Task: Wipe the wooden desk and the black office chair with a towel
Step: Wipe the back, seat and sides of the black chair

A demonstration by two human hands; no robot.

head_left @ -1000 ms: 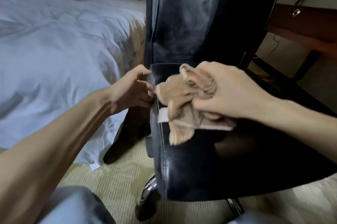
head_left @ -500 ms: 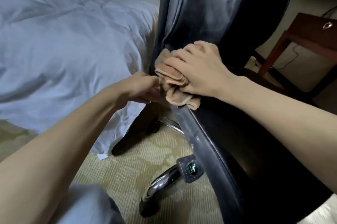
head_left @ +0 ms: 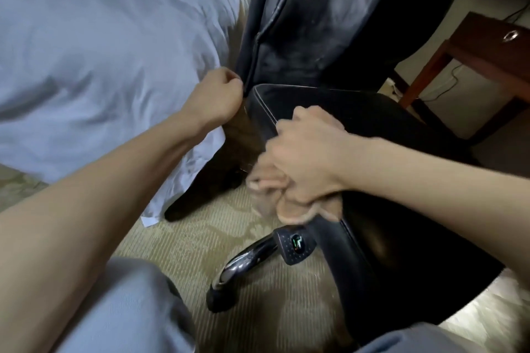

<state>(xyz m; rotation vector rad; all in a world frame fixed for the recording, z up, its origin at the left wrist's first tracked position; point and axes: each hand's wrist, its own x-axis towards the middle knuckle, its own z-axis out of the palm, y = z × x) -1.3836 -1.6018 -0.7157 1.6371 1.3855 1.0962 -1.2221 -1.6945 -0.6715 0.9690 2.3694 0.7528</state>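
Towel [head_left: 289,209] on chair seat [head_left: 387,209] edge.
Right hand [head_left: 304,157] clamps it; left hand [head_left: 218,94], curled at the backrest [head_left: 315,22], grip unclear.

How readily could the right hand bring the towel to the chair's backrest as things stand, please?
Probably yes. The right hand grips the towel on the edge of the seat, and the backrest rises just beyond, nothing between; the left hand sits only at its lower corner.
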